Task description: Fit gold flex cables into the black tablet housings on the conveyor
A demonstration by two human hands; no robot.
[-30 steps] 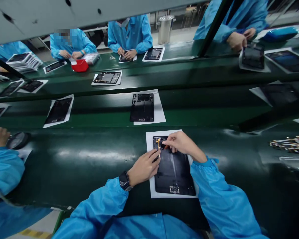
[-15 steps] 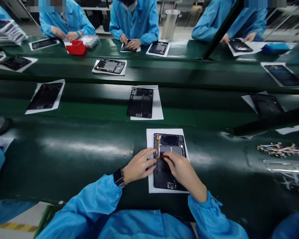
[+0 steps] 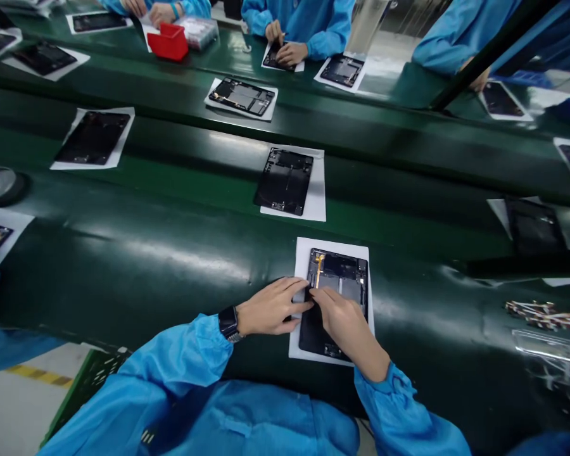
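Observation:
An opened tablet, its dark inside facing up, lies on a white sheet in front of me. A thin orange flex cable runs down the upper left part of the tablet. My left hand is open, fingers spread, its fingertips at the tablet's left edge. My right hand reaches over the tablet from the right. Its thumb and fingers are pinched together at the cable's lower end, which they hide.
Another opened tablet lies on its sheet farther up the green bench. Small cable parts and a clear tray are at right. A round dish stands left. Co-workers sit opposite, near a red bin.
The view has tilted down and turned a little. My right fingertips have come closer to my left fingers and now cover the cable's lower end. My left hand stays at the tablet's edge.

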